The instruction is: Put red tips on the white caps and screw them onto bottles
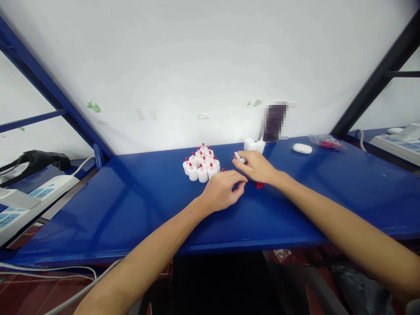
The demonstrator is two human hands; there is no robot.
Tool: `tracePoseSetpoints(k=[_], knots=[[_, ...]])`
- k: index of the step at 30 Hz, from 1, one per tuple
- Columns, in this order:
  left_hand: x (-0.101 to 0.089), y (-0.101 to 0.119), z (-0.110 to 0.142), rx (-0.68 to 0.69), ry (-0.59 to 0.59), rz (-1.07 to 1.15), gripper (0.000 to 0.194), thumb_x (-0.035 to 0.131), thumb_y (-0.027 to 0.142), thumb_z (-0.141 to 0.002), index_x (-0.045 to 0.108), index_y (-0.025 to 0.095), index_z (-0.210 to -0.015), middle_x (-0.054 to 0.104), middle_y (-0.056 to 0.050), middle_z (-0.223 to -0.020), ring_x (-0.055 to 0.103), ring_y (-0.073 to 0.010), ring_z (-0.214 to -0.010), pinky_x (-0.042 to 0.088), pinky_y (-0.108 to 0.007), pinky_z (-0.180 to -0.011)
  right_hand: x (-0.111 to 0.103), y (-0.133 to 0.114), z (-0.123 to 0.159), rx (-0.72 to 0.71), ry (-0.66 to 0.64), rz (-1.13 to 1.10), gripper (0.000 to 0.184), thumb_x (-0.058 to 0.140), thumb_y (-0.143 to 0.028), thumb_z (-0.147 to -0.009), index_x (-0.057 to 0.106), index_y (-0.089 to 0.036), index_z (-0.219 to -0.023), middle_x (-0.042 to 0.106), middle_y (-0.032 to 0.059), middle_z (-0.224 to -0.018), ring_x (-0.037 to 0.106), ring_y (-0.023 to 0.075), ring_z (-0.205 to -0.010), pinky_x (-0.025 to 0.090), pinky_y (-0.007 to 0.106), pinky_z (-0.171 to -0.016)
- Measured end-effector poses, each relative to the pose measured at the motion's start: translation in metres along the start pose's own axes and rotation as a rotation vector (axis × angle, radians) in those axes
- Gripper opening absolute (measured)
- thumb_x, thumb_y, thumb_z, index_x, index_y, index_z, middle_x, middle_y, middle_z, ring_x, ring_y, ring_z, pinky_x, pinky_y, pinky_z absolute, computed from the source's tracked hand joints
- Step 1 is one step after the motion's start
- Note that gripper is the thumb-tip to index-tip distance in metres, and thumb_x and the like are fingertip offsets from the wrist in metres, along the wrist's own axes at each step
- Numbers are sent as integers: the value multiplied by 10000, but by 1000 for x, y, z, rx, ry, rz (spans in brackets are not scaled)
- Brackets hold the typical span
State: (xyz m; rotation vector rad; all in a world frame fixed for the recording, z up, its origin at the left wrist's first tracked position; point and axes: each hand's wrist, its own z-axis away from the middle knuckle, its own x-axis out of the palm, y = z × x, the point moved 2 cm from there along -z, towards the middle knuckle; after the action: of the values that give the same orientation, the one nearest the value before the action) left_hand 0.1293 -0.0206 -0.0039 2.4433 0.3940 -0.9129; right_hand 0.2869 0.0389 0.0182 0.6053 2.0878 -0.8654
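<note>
From where I stand, the right hand (256, 164) is closed around a white bottle (241, 158), mostly hidden in the fist, its pale nozzle poking out above the middle of the blue bench (138, 218). Just beside it, the left hand (221, 191) has thumb and forefinger nearly together; I can't tell whether anything is pinched there. That hand partly blocks the near right corner of a cluster of red-tipped bottles (202, 173), with one more red tip showing past the knuckles. More white containers (250, 144) stand behind the right hand, partly covered by it, and a few red caps (260, 185) lie under its wrist. Farther right are a white oval case (302, 148) and a clear bag with red bits (328, 142). A dark, blurred-out thing (274, 121) is by the wall, and a power strip (54, 186) sits off the left end.
</note>
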Motion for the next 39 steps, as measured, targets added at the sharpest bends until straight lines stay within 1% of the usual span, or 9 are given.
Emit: tracePoseSetpoints(k=[2,4,8,15,21,26,29,32,39], knots=[[-4,-1,-1,-75,169,31,130,588,162,-886,712,165,-925,718,-21,-763,593,-120,-599,486,-248,-624,1,-2,0,9,-14,-40,223,490,-339,-910,603,-181,-801,617,4,-665,510,140,-573,338,272,-589],[-6,-1,-2,-128,274,39,102,628,155,-866,722,171,-902,707,1,-711,556,-96,-541,472,-230,-595,2,-3,0,17,-13,-71,182,523,-321,-882,637,-178,-892,653,11,-713,547,147,-599,362,268,-611],[-9,-2,-4,-180,374,68,88,649,137,-847,724,169,-881,725,-1,-757,529,-73,-518,465,-215,-579,3,-3,0,-23,3,-70,140,547,-312,-867,601,-183,-868,630,13,-720,538,153,-619,364,271,-618],[-16,-9,-6,-294,507,129,84,641,195,-870,722,178,-886,713,-8,-781,531,-81,-535,447,-216,-539,3,-12,2,-180,-29,-121,233,405,-356,-991,484,-203,-835,538,15,-754,484,164,-665,352,294,-648],[-17,-10,-6,-331,531,167,94,650,209,-873,730,169,-901,714,-17,-788,544,-83,-541,441,-212,-523,2,-23,4,-292,10,26,211,447,-306,-975,523,-190,-817,582,43,-816,514,196,-789,327,348,-770],[-16,-10,-4,-310,507,191,106,651,210,-883,739,167,-924,731,-28,-829,549,-85,-553,434,-216,-515,3,-25,6,-256,-8,-61,227,462,-272,-941,471,-202,-726,520,-16,-641,469,140,-607,318,296,-659],[-14,-9,-4,-255,481,178,126,632,198,-900,746,187,-954,744,-38,-906,601,-104,-641,453,-221,-550,4,-22,6,-194,-6,-119,199,474,-284,-928,447,-212,-745,491,-36,-616,426,118,-535,290,271,-570],[-14,-9,-4,-229,488,174,150,618,172,-907,747,191,-980,752,-49,-967,653,-128,-747,476,-228,-589,5,-19,6,-199,24,-138,191,468,-298,-939,426,-218,-771,498,-32,-645,422,117,-542,307,260,-560],[-15,-8,-6,-235,495,163,178,613,131,-898,743,196,-1000,741,-45,-956,645,-129,-758,469,-230,-591,5,-16,6,-193,69,-140,148,486,-313,-954,460,-218,-843,553,-14,-713,474,134,-587,349,264,-584]])
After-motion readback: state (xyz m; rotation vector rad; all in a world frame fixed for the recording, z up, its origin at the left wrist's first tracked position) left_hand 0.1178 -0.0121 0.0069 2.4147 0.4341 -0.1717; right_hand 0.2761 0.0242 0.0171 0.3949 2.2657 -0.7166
